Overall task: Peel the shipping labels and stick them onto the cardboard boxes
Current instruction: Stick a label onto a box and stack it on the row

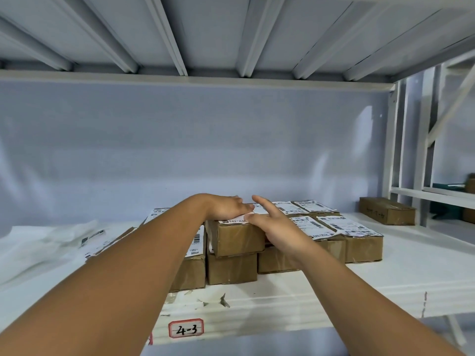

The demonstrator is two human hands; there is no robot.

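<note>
Several small cardboard boxes stand packed together on a white shelf (295, 291), most with white shipping labels on top. One box (237, 237) sits raised on top of another at the middle of the group. A shipping label (235, 220) lies across its top. My left hand (226, 208) lies flat on that label, fingers straight. My right hand (272, 222) rests on the box's right side, its fingers stretched over the label's right part. Labelled boxes (359, 241) sit to the right.
White plastic bags (43, 242) and loose labels lie on the shelf at left. An unlabelled brown box (386, 210) stands at back right. A tag reading 4-3 (186, 328) is on the shelf's front edge. Another shelf board hangs overhead.
</note>
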